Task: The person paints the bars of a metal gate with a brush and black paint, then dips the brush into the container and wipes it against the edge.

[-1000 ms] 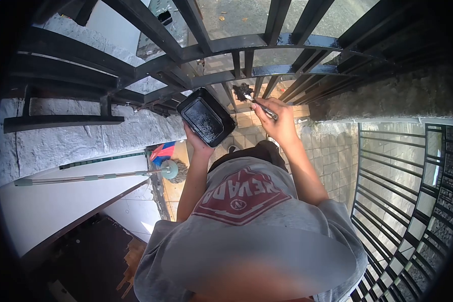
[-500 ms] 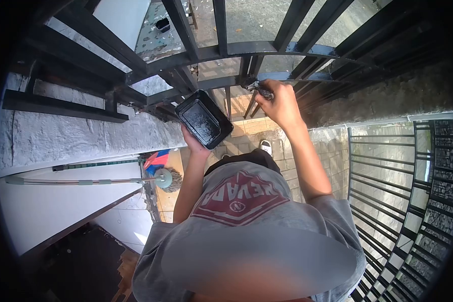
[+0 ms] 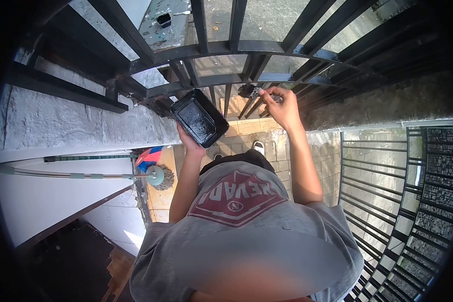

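Note:
My left hand (image 3: 190,141) is closed on the near edge of a black paint tray (image 3: 178,107), a rectangular tub with wet black paint over its floor. The tray is tipped, so its inside faces me. To its right, my right hand (image 3: 285,109) grips the handle of a paintbrush (image 3: 255,93) smeared with black and pale paint. The dark bristles point left, just below the lower curved rail of a black metal railing (image 3: 259,47). Part of the handle is hidden by my fingers.
A rough white ledge (image 3: 85,126) runs along the left. Below it, a mop (image 3: 158,176) leans with its pole across a white surface. Beyond the bars, a small black container (image 3: 163,20) sits on a paint-spotted surface. Another barred railing (image 3: 375,173) stands at right.
The brush has come slightly down from the lower rail, and more of its bristles show. My left hand still holds the tray. The whole view has shifted a little.

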